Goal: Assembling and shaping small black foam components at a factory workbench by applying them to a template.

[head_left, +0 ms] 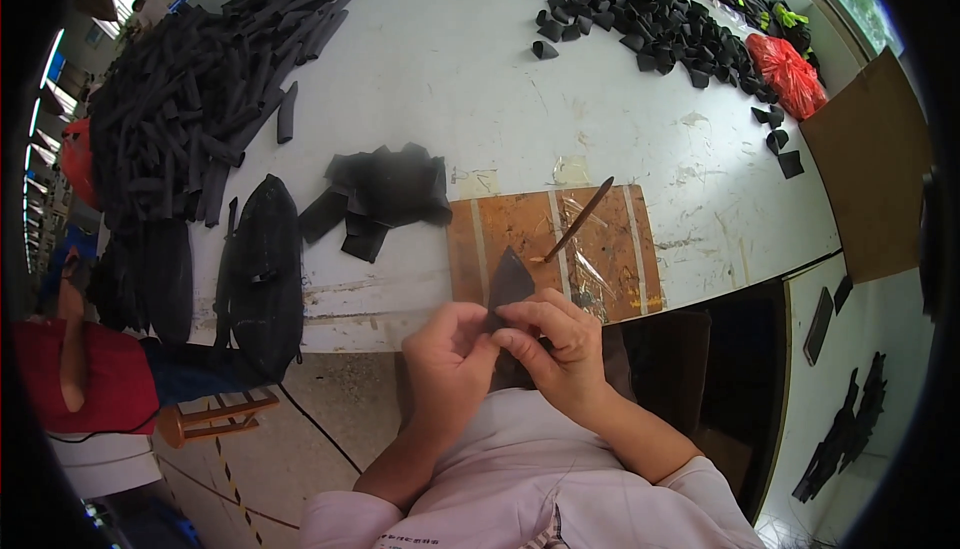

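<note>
Near the table's front edge, my left hand (452, 351) and my right hand (556, 349) meet, fingers closed on one dark piece of folded cloth (511, 279). The cloth stands up between them and narrows to a point at the top. Both thumbs and forefingers pinch its lower end. Just beyond my hands lies a worn brown board (480, 249) with pale strips of tape. A slim dark-brown stick (582, 216) with a pale tip rests slantwise across it. Flat black cloth pieces (395, 189) lie in a loose stack left of the board.
A tall heap of long dark strips (190, 99) covers the table's far left. Small folded black pieces (650, 19) are piled at the far right beside a red plastic bag (787, 76). Black bags (265, 284) lie front left. Another person (85, 369) sits at the left.
</note>
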### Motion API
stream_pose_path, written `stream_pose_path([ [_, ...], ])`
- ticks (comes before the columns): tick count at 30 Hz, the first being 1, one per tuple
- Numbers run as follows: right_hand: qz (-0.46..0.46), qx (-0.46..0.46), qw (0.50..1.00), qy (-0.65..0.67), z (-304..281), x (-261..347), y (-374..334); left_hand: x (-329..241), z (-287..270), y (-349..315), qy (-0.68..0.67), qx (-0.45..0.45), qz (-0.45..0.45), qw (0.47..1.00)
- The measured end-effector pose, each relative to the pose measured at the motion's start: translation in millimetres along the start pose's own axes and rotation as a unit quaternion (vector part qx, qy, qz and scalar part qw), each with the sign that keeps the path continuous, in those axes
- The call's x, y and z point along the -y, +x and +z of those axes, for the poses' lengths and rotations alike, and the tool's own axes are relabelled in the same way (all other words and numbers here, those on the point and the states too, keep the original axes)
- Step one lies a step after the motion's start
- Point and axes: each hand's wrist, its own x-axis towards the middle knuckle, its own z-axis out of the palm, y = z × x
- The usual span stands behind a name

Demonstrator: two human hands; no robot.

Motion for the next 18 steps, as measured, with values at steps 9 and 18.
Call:
stream_pose_path([
  [9,-0.072,-0.021,0.972,-0.22,17.3,-16.4,-3.4,22.8,1.0,2.0,0.091,-0.064,0.062,0.992],
  [18,0.309,0.081,0.781,0.537,0.4,-25.8,-7.2,6.7,-19.4,9.0,-0.239,0.12,-0.2,0.942],
])
